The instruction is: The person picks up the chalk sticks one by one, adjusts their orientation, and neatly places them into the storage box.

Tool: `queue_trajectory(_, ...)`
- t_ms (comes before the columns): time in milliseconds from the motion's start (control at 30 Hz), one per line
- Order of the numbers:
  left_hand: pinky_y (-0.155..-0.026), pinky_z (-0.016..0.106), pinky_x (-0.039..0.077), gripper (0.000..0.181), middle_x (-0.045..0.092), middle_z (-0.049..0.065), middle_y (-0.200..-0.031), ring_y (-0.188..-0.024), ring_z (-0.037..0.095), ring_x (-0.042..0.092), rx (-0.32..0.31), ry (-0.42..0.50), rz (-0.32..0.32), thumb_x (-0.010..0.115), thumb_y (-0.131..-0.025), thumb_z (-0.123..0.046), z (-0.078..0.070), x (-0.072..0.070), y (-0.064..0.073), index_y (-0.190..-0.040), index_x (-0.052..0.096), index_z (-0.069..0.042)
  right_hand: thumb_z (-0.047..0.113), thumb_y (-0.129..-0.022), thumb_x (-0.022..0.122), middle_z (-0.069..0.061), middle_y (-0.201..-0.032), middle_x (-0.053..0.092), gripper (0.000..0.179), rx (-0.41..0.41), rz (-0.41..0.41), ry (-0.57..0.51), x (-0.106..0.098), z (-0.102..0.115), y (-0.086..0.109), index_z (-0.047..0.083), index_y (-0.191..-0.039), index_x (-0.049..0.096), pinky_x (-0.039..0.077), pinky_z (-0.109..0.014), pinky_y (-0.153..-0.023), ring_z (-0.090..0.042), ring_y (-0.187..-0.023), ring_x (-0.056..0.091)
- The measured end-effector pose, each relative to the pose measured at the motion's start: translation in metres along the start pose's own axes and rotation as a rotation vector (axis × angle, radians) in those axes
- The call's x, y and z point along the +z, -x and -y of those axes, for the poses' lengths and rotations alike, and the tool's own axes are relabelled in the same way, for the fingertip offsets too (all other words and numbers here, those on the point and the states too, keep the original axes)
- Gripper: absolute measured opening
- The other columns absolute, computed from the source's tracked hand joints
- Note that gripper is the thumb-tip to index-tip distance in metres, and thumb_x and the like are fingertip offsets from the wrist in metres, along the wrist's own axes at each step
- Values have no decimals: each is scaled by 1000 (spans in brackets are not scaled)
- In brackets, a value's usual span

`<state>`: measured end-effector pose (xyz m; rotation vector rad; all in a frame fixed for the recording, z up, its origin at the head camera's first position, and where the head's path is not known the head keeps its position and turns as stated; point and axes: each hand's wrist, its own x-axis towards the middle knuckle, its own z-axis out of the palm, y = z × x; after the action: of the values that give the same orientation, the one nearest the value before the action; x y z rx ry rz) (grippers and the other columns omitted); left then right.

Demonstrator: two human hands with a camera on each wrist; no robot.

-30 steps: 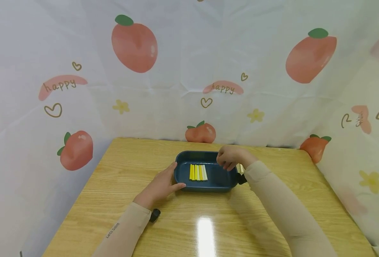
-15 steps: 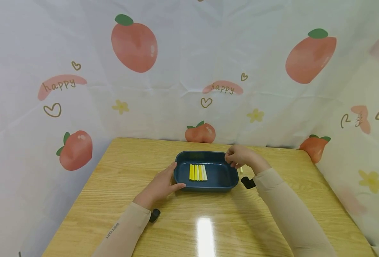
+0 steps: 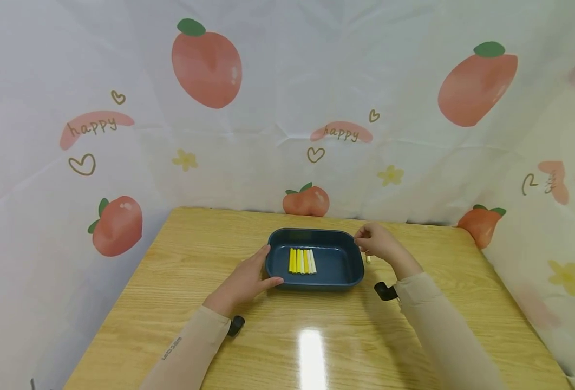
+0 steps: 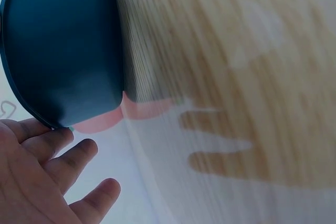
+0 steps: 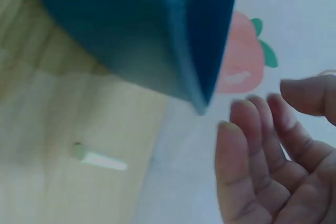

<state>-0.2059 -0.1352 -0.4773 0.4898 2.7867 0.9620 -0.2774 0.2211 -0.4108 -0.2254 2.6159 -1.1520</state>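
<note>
A dark blue rectangular dish (image 3: 336, 279) stands on the table. Yellow and white chalk sticks (image 3: 302, 261) lie side by side in its left half. My left hand (image 3: 241, 279) rests on the dish's left end, thumb at the front side and fingertips at the rim in the left wrist view. Just past the right rim, my right hand (image 3: 379, 242) hovers with bent fingers; the right wrist view shows nothing between thumb and fingertips. Beneath it, outside the dish, one pale chalk stick (image 5: 102, 160) lies on the table, partly hidden by the hand in the head view.
The wooden table (image 3: 268, 346) runs back to a white cloth (image 3: 248, 179) printed with peaches, which also hangs along both sides. Black wrist devices (image 3: 386, 291) show at both cuffs.
My right hand has moved from over the dish's right part to the right, beyond its rim. My left hand keeps its place, and the chalk in the dish lies as before.
</note>
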Motion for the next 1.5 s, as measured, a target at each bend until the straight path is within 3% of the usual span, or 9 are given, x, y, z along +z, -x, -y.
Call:
queue_trajectory(133, -118, 47, 30, 101, 19, 8, -166, -149, 29, 27, -15, -9, 6, 66, -89, -58, 0, 1, -2, -162, 13, -11, 11, -102, 55, -18, -104, 61, 20, 10, -84, -14, 1, -14, 1, -6, -113, 58, 57, -49, -83, -41, -95, 64)
queue_trajectory(600, -118, 47, 30, 101, 19, 9, -165, -149, 30, 26, -4, -4, 10, 67, -90, -58, 2, 0, -4, -162, 13, -11, 10, -100, 58, -19, -104, 60, 16, 43, -298, -54, 8, -52, -5, -4, -109, 58, 60, -37, -74, -31, -90, 65)
queue_trajectory(1033, -118, 47, 31, 103, 20, 10, -165, -149, 30, 27, -5, -11, 8, 66, -89, -60, 2, 0, -3, -162, 14, -10, 10, -98, 60, -19, -106, 62, 24, 154, -283, -154, 11, -71, -16, -9, -113, 58, 57, -29, -72, -25, -90, 62)
queue_trajectory(1267, -118, 46, 30, 104, 20, 8, -165, -149, 29, 26, -24, -18, 20, 64, -88, -64, 1, 2, -2, -162, 13, -12, 8, -98, 60, -17, -102, 59, 28, 260, -233, -262, 12, -77, -20, -11, -117, 55, 57, -29, -71, -22, -86, 60)
queue_trajectory(1500, -117, 47, 31, 103, 20, 9, -165, -149, 30, 27, -12, -13, 7, 65, -88, -61, 1, 1, -2, -162, 14, -10, 10, -98, 60, -17, -108, 56, 26, 293, -203, -247, 13, -78, -25, -9, -115, 56, 57, -29, -74, -21, -86, 58)
